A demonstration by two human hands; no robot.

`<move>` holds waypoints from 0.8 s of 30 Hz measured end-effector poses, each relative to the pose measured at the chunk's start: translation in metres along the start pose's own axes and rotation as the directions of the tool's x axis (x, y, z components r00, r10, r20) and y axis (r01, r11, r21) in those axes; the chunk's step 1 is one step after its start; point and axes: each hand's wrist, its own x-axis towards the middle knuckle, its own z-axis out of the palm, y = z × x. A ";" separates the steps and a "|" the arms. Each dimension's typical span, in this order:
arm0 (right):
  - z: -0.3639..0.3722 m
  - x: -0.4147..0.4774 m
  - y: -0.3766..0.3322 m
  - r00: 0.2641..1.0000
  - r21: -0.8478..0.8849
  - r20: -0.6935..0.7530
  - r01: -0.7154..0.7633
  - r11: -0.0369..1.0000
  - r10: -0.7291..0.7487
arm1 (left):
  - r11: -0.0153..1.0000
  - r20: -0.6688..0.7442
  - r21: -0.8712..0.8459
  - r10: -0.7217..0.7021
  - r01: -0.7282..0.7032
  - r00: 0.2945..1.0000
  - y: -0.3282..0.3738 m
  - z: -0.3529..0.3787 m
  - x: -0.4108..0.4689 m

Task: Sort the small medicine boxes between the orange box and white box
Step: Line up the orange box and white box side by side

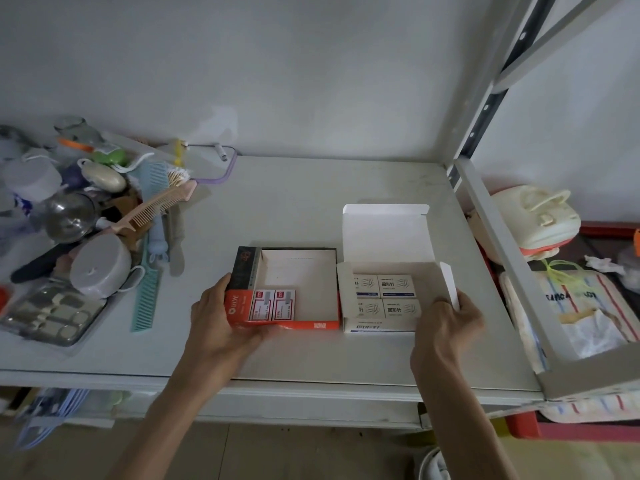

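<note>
An orange box (287,325) and a white box (381,327) are set side by side, touching, near the front edge of a grey shelf (294,202). Both are open at the top.

The orange box is gripped at its left end by the left hand (221,317): the thumb is laid along the dark left wall and the fingers are curled under the front corner, so the hand is closed on the box. Inside it, 2 small red-and-white boxes (273,304) are seen lying flat, side by side, in the front left corner; the remainder of the floor is bare card.

The white box is held at its right side by the right hand (446,318), which is closed around the right wall, just below an upright side flap (450,285). Its lid (384,230) is folded back and stands open behind it. Inside, 4 small cream boxes with blue print (388,296) are packed in 2 rows of 2 against the left side; the right part of the interior is partly hidden by the hand.

At the left end of the shelf, a heap of combs, containers and a grooming kit (52,313) is seen, well apart from both boxes.
</note>
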 end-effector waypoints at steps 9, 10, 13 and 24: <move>0.004 0.002 0.008 0.999 -0.038 0.004 0.048 0.998 -0.048 | 0.999 -0.022 -0.029 0.031 -0.032 0.999 0.007 0.000 0.002; 0.005 0.001 0.010 0.998 -0.056 0.016 0.059 0.997 -0.058 | 0.999 -0.024 -0.037 0.030 -0.031 0.999 0.009 0.000 0.002; 0.005 0.000 0.015 0.994 -0.102 0.059 0.094 0.990 -0.089 | 0.999 -0.005 -0.021 0.046 -0.046 0.999 0.012 0.000 0.002; -0.009 0.006 0.015 0.972 -0.183 0.167 0.194 0.964 -0.164 | 0.994 -0.062 -0.103 0.012 -0.019 0.998 0.026 0.001 -0.007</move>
